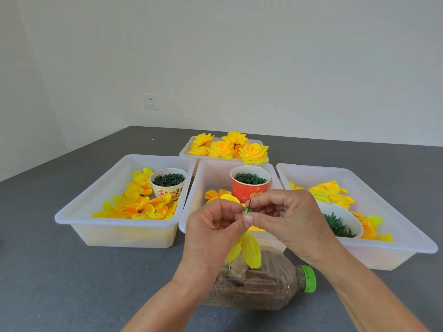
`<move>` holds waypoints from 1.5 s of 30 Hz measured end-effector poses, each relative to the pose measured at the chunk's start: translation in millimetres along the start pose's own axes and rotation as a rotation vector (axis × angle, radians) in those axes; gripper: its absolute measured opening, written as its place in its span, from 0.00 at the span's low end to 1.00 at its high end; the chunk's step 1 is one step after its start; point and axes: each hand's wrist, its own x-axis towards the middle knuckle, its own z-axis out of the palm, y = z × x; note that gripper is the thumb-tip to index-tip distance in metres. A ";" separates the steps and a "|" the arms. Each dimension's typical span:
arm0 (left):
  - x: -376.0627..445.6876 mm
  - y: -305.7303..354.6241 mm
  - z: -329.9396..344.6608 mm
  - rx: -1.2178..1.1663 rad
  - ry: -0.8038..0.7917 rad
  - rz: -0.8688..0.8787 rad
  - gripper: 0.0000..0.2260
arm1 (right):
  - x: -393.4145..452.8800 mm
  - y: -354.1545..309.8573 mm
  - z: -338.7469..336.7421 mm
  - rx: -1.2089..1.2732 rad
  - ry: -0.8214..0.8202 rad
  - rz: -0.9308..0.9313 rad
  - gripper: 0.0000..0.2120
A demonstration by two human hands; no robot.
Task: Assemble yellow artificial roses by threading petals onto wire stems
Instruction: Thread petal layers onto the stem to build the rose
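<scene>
My left hand (213,226) and my right hand (285,216) meet above the middle tray (191,202). Their fingertips pinch a small green ring (247,210) on a thin dark wire stem (249,202) that pokes up between them. Yellow petals (249,250) hang below my left hand on the same stem. Loose yellow petals (139,202) fill the left tray (79,212). More petals (330,190) lie in the right tray (407,226). Finished yellow roses (230,147) sit in the far tray (184,152).
A white cup of green rings (169,182) stands in the left tray and a red cup of green rings (250,182) in the middle one. A white bowl of green calyx pieces (338,224) sits in the right tray. A green-capped plastic bottle (263,283) lies under my hands.
</scene>
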 end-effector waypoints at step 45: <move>-9.2 -0.5 -13.4 0.400 0.018 0.084 0.06 | -8.8 21.9 3.7 -0.066 -0.091 0.037 0.13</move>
